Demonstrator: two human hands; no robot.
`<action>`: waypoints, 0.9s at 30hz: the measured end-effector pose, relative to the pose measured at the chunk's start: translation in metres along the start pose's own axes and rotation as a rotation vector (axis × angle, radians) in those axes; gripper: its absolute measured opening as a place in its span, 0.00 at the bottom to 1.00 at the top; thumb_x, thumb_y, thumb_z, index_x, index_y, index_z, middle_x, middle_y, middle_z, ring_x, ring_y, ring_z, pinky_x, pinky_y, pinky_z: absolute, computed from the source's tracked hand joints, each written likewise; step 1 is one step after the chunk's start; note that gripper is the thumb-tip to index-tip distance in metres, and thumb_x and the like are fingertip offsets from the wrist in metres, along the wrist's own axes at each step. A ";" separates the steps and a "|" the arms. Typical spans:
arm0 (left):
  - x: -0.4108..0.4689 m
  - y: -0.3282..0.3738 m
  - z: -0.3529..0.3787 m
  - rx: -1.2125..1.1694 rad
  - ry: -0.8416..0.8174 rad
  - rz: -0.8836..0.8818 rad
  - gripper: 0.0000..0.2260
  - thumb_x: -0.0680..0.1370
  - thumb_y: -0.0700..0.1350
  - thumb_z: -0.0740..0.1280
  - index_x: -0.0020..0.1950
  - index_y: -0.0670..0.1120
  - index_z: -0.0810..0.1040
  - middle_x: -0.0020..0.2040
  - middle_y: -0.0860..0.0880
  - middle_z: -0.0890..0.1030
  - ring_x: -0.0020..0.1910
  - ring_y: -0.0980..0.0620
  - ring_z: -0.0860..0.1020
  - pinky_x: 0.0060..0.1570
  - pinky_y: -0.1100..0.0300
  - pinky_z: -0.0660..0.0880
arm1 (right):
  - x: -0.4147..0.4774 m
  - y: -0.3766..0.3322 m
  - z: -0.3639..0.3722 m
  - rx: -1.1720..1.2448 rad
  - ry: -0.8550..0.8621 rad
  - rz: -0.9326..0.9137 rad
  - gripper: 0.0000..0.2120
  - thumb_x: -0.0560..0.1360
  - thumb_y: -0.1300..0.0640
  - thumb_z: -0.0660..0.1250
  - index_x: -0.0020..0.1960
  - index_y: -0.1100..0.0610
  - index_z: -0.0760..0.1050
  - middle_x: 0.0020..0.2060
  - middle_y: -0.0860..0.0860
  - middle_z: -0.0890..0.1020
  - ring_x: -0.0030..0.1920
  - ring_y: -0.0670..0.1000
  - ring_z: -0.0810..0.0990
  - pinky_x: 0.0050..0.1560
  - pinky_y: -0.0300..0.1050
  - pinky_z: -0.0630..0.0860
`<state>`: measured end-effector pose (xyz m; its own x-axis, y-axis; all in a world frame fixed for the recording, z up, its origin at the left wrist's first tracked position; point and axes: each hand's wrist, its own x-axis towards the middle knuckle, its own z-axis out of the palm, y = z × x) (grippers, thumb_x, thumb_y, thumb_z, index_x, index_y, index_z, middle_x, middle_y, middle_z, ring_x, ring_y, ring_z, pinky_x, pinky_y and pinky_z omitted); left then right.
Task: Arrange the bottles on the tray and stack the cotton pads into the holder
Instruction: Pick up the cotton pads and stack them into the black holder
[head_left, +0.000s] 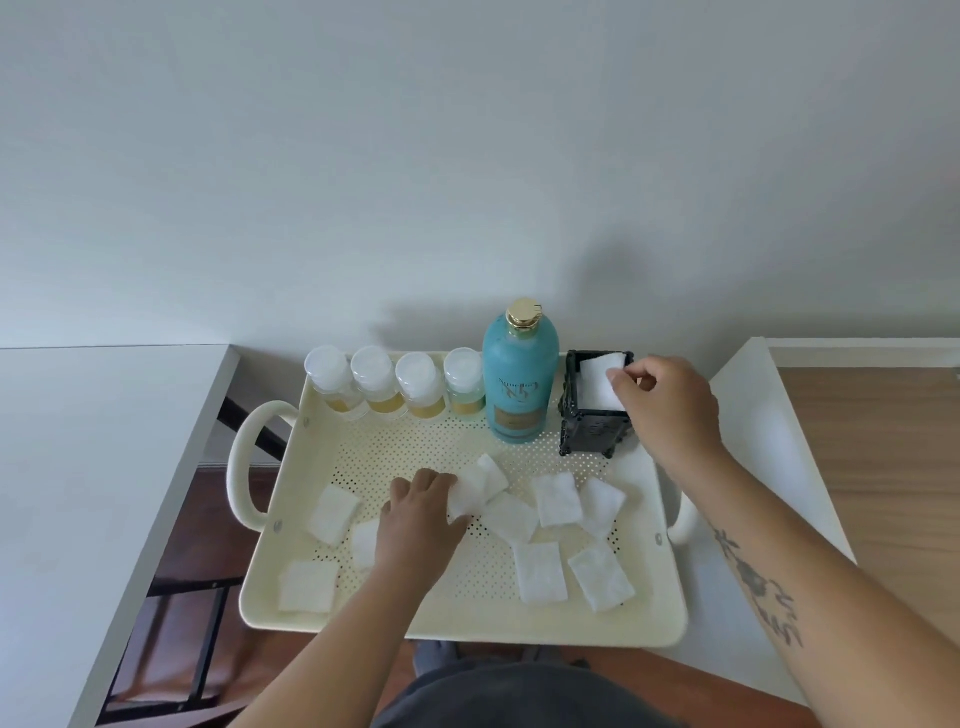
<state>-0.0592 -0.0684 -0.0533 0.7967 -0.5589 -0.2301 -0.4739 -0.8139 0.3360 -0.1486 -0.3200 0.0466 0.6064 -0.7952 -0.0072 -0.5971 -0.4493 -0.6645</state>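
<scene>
A cream perforated tray (467, 621) with two handles holds everything. Along its back edge stand several small clear bottles (382, 387) with yellowish liquid and a tall teal bottle (521, 384) with a gold cap. A black square holder (592, 423) stands at the back right. My right hand (670, 402) pinches a white cotton pad (600, 382) that sits in the holder's top. My left hand (421, 519) rests on the tray floor, fingers closed on a pad (475, 493) at mid-tray. Several loose pads (540, 571) lie scattered across the tray.
The tray sits on a white surface (769, 431) against a pale wall. A white tabletop (93, 467) lies to the left, with a dark gap and chair frame (171, 623) between. Wooden floor (872, 467) shows at right.
</scene>
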 end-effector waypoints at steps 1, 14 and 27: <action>-0.001 0.000 0.001 0.020 0.015 0.013 0.22 0.75 0.55 0.68 0.67 0.52 0.72 0.61 0.55 0.75 0.59 0.49 0.68 0.57 0.55 0.69 | 0.000 0.000 0.001 -0.071 0.012 -0.020 0.10 0.75 0.50 0.66 0.41 0.56 0.78 0.40 0.53 0.77 0.45 0.58 0.76 0.48 0.52 0.72; -0.006 -0.001 -0.011 -0.123 0.217 -0.014 0.05 0.76 0.46 0.65 0.42 0.46 0.77 0.36 0.52 0.78 0.43 0.48 0.72 0.38 0.54 0.70 | -0.009 0.013 0.009 -0.508 -0.071 -0.442 0.19 0.80 0.43 0.55 0.44 0.52 0.81 0.52 0.44 0.83 0.70 0.57 0.67 0.69 0.59 0.55; -0.021 0.045 -0.071 -0.962 -0.142 -0.079 0.09 0.79 0.53 0.63 0.46 0.56 0.83 0.43 0.51 0.85 0.40 0.52 0.78 0.45 0.53 0.77 | -0.033 -0.013 0.003 -0.071 0.131 -0.476 0.11 0.74 0.44 0.63 0.43 0.50 0.80 0.37 0.43 0.82 0.44 0.52 0.77 0.46 0.48 0.66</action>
<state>-0.0706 -0.0819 0.0314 0.7303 -0.5735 -0.3713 0.1382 -0.4081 0.9024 -0.1592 -0.2868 0.0535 0.7519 -0.5378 0.3814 -0.3076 -0.7978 -0.5186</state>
